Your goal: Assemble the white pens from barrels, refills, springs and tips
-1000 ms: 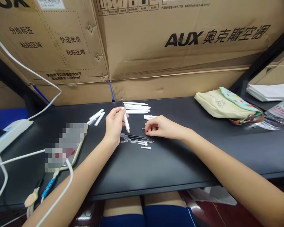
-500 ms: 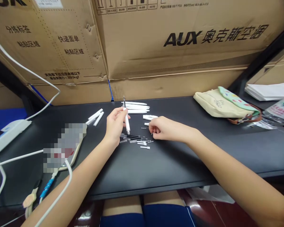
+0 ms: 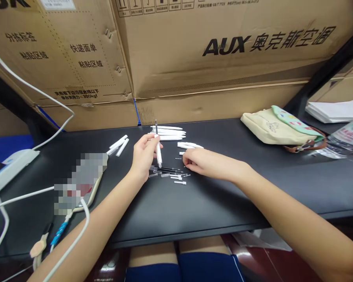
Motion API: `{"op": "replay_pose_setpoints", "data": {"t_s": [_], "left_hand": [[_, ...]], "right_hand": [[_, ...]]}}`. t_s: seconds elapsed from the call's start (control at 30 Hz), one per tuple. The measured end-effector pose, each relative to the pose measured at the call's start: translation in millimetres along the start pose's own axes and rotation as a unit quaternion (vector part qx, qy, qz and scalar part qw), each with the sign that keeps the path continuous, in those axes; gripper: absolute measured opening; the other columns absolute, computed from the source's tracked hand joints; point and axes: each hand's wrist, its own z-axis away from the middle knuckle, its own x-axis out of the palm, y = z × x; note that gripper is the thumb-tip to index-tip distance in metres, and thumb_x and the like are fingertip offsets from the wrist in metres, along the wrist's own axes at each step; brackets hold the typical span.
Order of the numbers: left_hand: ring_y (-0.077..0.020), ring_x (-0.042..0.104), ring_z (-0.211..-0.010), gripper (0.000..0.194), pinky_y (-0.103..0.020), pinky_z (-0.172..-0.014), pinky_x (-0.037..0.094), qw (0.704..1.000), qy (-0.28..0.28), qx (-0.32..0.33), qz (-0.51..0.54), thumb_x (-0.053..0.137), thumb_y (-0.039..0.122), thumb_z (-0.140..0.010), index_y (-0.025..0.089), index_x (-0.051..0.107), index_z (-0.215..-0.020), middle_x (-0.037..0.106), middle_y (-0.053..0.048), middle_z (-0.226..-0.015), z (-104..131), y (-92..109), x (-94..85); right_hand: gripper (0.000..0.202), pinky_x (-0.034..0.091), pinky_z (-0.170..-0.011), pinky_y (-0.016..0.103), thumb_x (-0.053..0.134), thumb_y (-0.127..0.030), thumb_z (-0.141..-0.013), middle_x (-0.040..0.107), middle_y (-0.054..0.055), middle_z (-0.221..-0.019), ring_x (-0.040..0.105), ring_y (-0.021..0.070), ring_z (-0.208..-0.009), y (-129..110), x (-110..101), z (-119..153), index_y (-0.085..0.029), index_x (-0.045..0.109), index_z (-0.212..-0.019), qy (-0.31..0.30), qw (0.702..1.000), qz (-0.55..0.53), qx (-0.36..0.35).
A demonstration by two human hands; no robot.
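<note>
My left hand (image 3: 144, 153) is closed around a white pen barrel (image 3: 159, 156), held nearly upright, with a dark refill (image 3: 156, 128) sticking out of its top. To the right, my right hand (image 3: 198, 161) is low over the table, thumb and fingers pinched together; a tiny speck shows at the tips, too small to name. Between the hands lie dark refills (image 3: 172, 170), clear caps (image 3: 165, 175), small springs (image 3: 187, 175) and white push-button pieces (image 3: 180, 183). Behind my right hand are white pen parts (image 3: 190, 145). Several white pens (image 3: 170, 138) lie behind my left hand.
White tubes (image 3: 122, 147) lie on the black table (image 3: 211, 211) at the left, near a blurred-out device (image 3: 82, 180) with cables. A power strip (image 3: 14, 168) is at far left. A cream pouch (image 3: 270, 127) and a plastic bottle (image 3: 348, 135) are at right. Cardboard boxes (image 3: 223, 74) stand behind.
My right hand has shifted slightly left, its fingers still pinched. My left hand keeps its hold on the pen barrel and has barely moved.
</note>
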Motion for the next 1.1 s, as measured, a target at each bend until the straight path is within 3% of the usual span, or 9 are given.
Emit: {"op": "replay_pose_setpoints", "data": {"t_s": [0.17,0.37,0.47,0.57,0.77,0.97,1.1], "left_hand": [[-0.0067,0.047,-0.05,0.02,-0.019,-0.048,0.042,1.0,-0.016,-0.003,-0.006,0.065,0.031,-0.071,0.015,0.06,-0.082,0.056,0.002,-0.063,1,1,-0.1],[-0.0097,0.051,-0.053,0.044,-0.021,-0.051,0.045,0.993,-0.106,-0.051,-0.019,0.062,0.029,-0.073,0.012,0.058,-0.114,0.064,-0.002,-0.067,5,2,2.0],[-0.01,0.052,-0.054,0.042,-0.022,-0.052,0.046,0.989,-0.136,-0.054,-0.026,0.063,0.032,-0.074,0.012,0.062,-0.11,0.064,-0.002,-0.069,6,1,2.9],[-0.0092,0.051,-0.053,0.037,-0.021,-0.05,0.045,0.991,-0.124,-0.043,-0.026,0.063,0.033,-0.073,0.013,0.065,-0.104,0.064,-0.002,-0.07,6,2,3.0],[-0.0081,0.05,-0.052,0.033,-0.02,-0.048,0.046,0.995,-0.095,-0.035,-0.018,0.062,0.03,-0.074,0.013,0.065,-0.102,0.063,-0.002,-0.071,5,4,1.7],[-0.0084,0.051,-0.052,0.032,-0.02,-0.049,0.046,0.995,-0.098,-0.033,-0.019,0.063,0.031,-0.075,0.013,0.066,-0.101,0.064,-0.002,-0.071,5,3,0.8],[-0.0098,0.056,-0.054,0.037,-0.021,-0.05,0.048,0.992,-0.113,-0.053,-0.024,0.06,0.026,-0.078,0.013,0.061,-0.113,0.067,-0.004,-0.075,5,3,1.8]], "right_hand": [[0.015,0.043,-0.066,0.028,0.047,-0.012,-0.084,0.063,0.007,-0.083,0.056,0.0161,-0.07,3,-2,-5,-0.015,0.06,-0.09,0.072,0.996,-0.06,-0.006],[0.012,0.047,-0.063,0.027,0.052,-0.023,-0.081,0.064,0.004,-0.082,0.059,0.0139,-0.065,18,-6,-13,-0.016,0.061,-0.08,0.127,0.962,-0.236,0.043],[0.013,0.048,-0.062,0.027,0.053,-0.024,-0.08,0.064,0.003,-0.079,0.059,0.0129,-0.062,23,-8,-15,-0.016,0.062,-0.079,0.129,0.96,-0.239,0.067],[0.012,0.047,-0.058,0.025,0.054,-0.025,-0.078,0.064,0.003,-0.077,0.058,0.0124,-0.061,22,-13,-12,-0.016,0.062,-0.079,0.092,0.97,-0.211,0.077],[0.015,0.045,-0.052,0.023,0.065,-0.028,-0.07,0.064,0.001,-0.069,0.058,0.014,-0.059,10,-26,4,-0.016,0.061,-0.079,-0.069,0.976,-0.187,0.088],[0.013,0.043,-0.055,0.023,0.056,-0.008,-0.064,0.063,0.001,-0.072,0.059,0.0139,-0.063,4,-21,6,-0.018,0.059,-0.073,-0.092,0.987,-0.094,0.097],[0.013,0.041,-0.052,0.023,0.057,-0.008,-0.06,0.062,0.0,-0.068,0.057,0.0144,-0.061,5,-15,3,-0.018,0.059,-0.067,-0.061,0.989,-0.066,0.113]]}}
